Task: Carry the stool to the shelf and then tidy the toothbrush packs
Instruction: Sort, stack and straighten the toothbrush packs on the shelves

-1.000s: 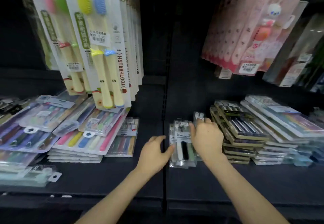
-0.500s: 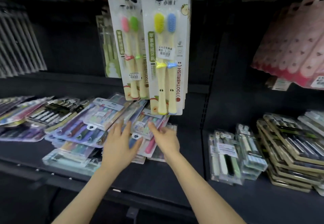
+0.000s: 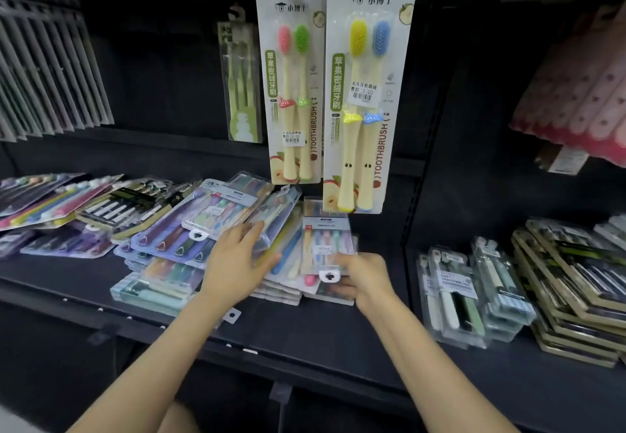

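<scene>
The left hanging pack [image 3: 290,94] has pink and green brush heads, the right hanging pack [image 3: 364,101] yellow and blue, all cream-handled; the shelf [image 3: 305,331] is black.

Both bare forearms reach forward. The left hand [image 3: 237,261] lies flat, palm down, fingers straight. The right hand [image 3: 366,280] is curled, thumb and fingers pinching a pack [image 3: 325,243]
</scene>
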Tool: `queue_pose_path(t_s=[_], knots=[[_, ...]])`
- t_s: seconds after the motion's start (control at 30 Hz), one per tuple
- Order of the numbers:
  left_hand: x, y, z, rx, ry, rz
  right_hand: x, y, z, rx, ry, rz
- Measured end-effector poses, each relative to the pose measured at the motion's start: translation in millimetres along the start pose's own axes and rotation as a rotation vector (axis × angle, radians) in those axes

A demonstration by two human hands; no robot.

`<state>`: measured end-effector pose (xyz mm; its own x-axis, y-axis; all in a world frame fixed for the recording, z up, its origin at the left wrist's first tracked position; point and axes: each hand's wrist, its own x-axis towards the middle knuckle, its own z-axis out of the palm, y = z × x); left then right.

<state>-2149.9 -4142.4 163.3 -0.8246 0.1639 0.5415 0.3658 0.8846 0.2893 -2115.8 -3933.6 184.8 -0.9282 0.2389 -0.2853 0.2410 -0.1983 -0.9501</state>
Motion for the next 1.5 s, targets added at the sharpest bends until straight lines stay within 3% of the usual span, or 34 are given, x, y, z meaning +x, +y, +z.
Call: queue_pose_path(t_s=[0.1,0.33,0.63,0.77,1.0,1.27,1.33,1.43,1.5], knots=[[10,3,2,-0.03,-0.096,-0.089,-23,-1,-30,0.029,0.054,-0.061],[-1,18,7,-0.045,0.037,-0.008,-71,26,-94,-0.055,0.182,-0.177],[-69,74,28,0.091,0.202,0.344,-71,51,-118,-0.141,0.174,-0.04],[-84,96,31,0.105,0.259,0.43,-73,51,-127,-0.28,0.093,0.023],[-95,144,44,0.083,0.019,0.369,-73,49,-135,-0.28,0.042,0.101],[-85,146,42,-0.019,-0.254,0.317,-78,40,-138,-0.425,-0.057,0.112],[-87,145,38,-0.158,-0.248,0.209,-83,38,-141,-0.601,-0.024,0.032],[-80,148,31,-0.282,-0.317,-0.011,-86,32,-149,-1.0,0.115,-0.251],[-68,156,33,-0.196,-0.369,-0.076,-86,23,-150,-0.993,0.141,-0.353]])
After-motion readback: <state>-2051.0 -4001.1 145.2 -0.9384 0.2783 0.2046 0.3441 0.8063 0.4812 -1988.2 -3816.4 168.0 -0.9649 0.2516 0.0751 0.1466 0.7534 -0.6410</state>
